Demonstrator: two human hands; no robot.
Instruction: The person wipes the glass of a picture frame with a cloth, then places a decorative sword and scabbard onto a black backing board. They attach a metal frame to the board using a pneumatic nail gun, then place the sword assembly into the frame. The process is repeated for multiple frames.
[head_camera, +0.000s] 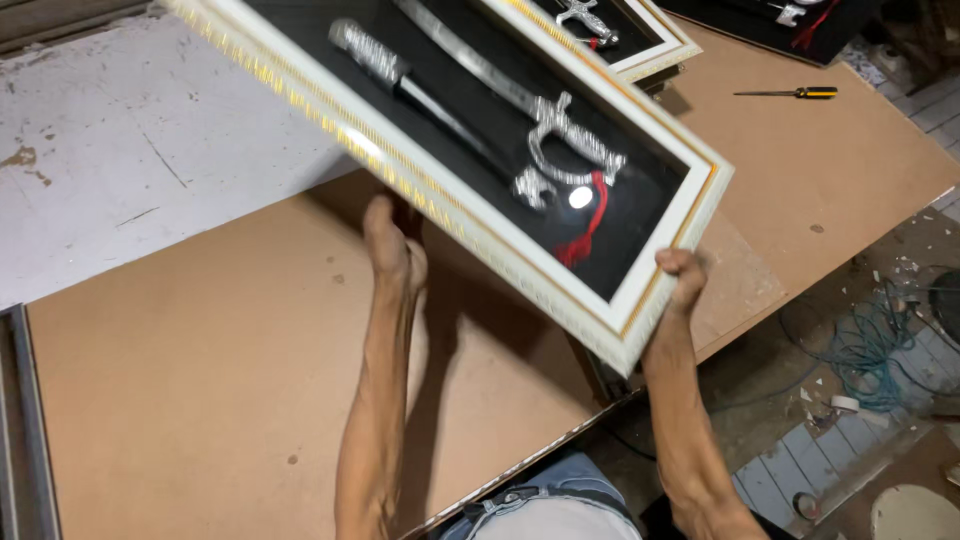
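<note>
A long white-and-gold picture frame (660, 285) is held tilted above a brown board table (200, 360). Inside it, on a black backing, lie a silver sword (560, 125), its dark scabbard (420, 95) and a red tassel (585, 235). My left hand (390, 245) grips the frame's near long edge from below. My right hand (680, 275) holds the frame's near corner, fingers curled under it.
A second framed sword (640, 40) lies on the table behind, and a dark frame (780, 25) sits at the far right. A yellow-handled screwdriver (790, 92) rests on the board. Coiled green cable (870, 345) lies on the floor at right. A metal frame (25, 420) stands at left.
</note>
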